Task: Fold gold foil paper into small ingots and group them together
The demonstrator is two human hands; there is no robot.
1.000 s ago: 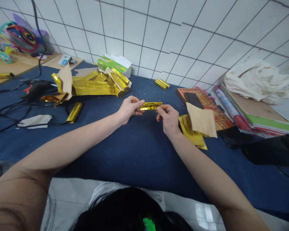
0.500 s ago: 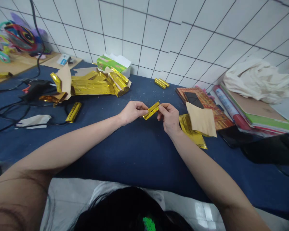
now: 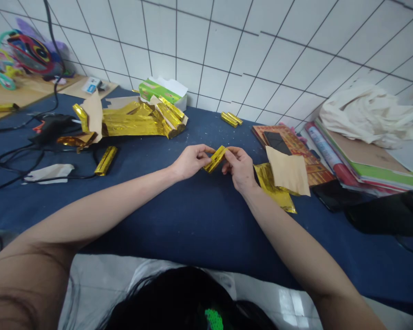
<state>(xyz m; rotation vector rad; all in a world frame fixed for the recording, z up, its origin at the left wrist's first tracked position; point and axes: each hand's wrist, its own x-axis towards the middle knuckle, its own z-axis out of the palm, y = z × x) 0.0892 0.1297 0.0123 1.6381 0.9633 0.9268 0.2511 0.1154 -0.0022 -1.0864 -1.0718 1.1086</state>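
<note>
Above the middle of the blue-covered table, a small piece of rolled gold foil paper (image 3: 214,159) is held between my two hands. My left hand (image 3: 191,162) pinches its left end between thumb and fingers. At its right end, the thumb and index finger of my right hand (image 3: 239,167) are closed on it. To the right of that hand lies a flat sheet of gold foil (image 3: 277,190), partly under a tan paper piece (image 3: 289,172). A gold roll (image 3: 105,161) rests on the table to the left.
Crumpled gold foil (image 3: 131,123) and a black glue gun (image 3: 53,126) with looping cables lie left. By the wall are a green tissue box (image 3: 161,91) and small gold rolls (image 3: 231,119). Books, folders (image 3: 382,165) and a white cloth bag (image 3: 368,114) stand right.
My right hand has shifted slightly left, its fingers farther over the rolled gold foil paper, which is turned a little steeper. My left hand stays nearly in place.
</note>
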